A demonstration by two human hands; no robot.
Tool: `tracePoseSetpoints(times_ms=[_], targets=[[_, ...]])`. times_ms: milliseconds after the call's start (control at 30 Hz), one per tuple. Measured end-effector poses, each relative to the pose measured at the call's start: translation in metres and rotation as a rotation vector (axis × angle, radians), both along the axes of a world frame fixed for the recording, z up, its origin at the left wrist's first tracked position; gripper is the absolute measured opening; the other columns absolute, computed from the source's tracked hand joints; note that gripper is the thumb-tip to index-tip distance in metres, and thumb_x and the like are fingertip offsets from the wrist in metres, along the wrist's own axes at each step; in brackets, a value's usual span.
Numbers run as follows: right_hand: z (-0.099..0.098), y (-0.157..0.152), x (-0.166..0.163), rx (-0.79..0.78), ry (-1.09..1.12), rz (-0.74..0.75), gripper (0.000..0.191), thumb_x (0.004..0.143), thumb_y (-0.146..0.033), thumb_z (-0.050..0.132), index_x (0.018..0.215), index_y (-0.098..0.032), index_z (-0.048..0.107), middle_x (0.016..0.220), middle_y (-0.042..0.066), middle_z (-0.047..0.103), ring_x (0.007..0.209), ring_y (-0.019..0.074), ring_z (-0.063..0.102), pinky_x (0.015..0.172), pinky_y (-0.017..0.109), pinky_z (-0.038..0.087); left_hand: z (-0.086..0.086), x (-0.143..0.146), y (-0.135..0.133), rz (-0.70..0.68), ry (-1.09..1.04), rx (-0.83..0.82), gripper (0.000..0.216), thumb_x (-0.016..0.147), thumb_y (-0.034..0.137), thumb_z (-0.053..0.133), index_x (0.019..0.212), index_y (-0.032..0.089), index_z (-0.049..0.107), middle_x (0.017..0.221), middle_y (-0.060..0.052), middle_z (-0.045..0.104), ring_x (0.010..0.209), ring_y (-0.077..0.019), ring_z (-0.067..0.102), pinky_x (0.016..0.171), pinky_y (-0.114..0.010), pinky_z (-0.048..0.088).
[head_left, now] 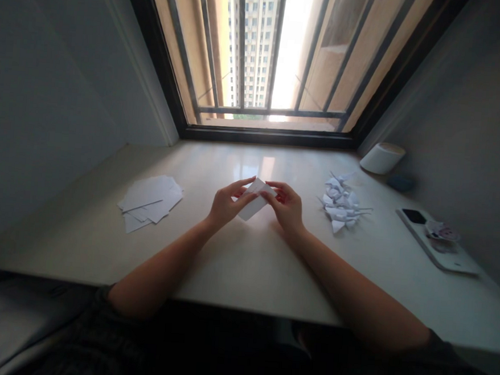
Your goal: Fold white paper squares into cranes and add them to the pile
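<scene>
Between my two hands, a white sheet of paper (254, 206) is held up just above the white tabletop, one corner pointing away from me. My left hand (228, 202) pinches its left side between thumb and fingers. On the right side, my right hand (288, 206) grips the same paper, thumb on the near face. Both thumbs almost meet at the middle of the sheet. Some of the fingertips are hidden behind the paper. A loose stack of white paper sheets (150, 199) lies to the left, and a pile of folded paper pieces (341, 202) to the right.
A phone (438, 246) with a round grip on its back lies at the far right. Behind it stand a white cylindrical object (383, 158) and a small dark item (401, 182). A barred window (268, 136) borders the table's far edge, with walls on both sides.
</scene>
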State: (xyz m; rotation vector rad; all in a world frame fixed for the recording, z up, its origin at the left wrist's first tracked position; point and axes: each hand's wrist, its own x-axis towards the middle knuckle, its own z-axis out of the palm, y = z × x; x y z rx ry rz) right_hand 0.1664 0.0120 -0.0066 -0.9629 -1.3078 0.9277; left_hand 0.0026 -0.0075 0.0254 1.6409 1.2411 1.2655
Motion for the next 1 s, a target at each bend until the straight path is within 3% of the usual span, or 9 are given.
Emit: tracePoseSetpoints(times_ms=[167,467,600,867,1000], targets=[[0.001,0.000,0.000,-0.010,-0.004,-0.005,0.038,0.067,-0.047,0.074,0.095,-0.023,0.067,0.070,-0.001,0.064,0.060,0.0136,0.054,0.057,0.027,0.044,0.001,0.004,-0.004,-0.022,-0.052,-0.059,0.057,0.062,0.032,0.080,0.117,0.026,0.065,0.086,-0.002,0.071,0.079,-0.0174,0.064,0.077,-0.027,0.048],[-0.003,0.003,0.000,-0.043,0.022,0.128,0.049,0.069,-0.047,0.072,0.111,-0.023,0.065,0.069,-0.001,0.061,0.063,0.0142,0.055,0.063,0.030,0.048,-0.008,-0.002,0.007,-0.020,-0.181,-0.096,0.058,0.067,0.035,0.076,0.121,0.023,0.061,0.082,-0.003,0.073,0.073,-0.0168,0.065,0.068,-0.026,0.050],[-0.003,0.004,-0.001,-0.083,0.079,0.180,0.053,0.066,-0.047,0.074,0.112,-0.023,0.063,0.063,-0.004,0.057,0.060,0.0137,0.054,0.062,0.030,0.047,-0.011,-0.004,0.010,-0.029,-0.188,-0.104,0.050,0.069,0.038,0.074,0.114,0.020,0.065,0.084,-0.005,0.074,0.074,-0.0181,0.067,0.068,-0.026,0.050],[0.000,0.002,-0.002,-0.070,0.081,0.100,0.047,0.064,-0.044,0.077,0.104,-0.022,0.066,0.055,-0.007,0.047,0.053,0.0112,0.046,0.056,0.027,0.043,-0.014,-0.002,0.010,-0.051,-0.168,-0.106,0.042,0.074,0.041,0.070,0.110,0.019,0.068,0.087,-0.006,0.074,0.074,-0.0194,0.067,0.067,-0.026,0.049],[-0.002,0.003,-0.001,-0.032,0.069,0.035,0.043,0.065,-0.043,0.077,0.101,-0.021,0.066,0.055,-0.008,0.044,0.052,0.0102,0.044,0.054,0.026,0.042,-0.017,-0.003,0.011,-0.079,-0.101,-0.091,0.052,0.069,0.040,0.075,0.115,0.021,0.064,0.085,-0.005,0.074,0.074,-0.0191,0.068,0.064,-0.025,0.049]])
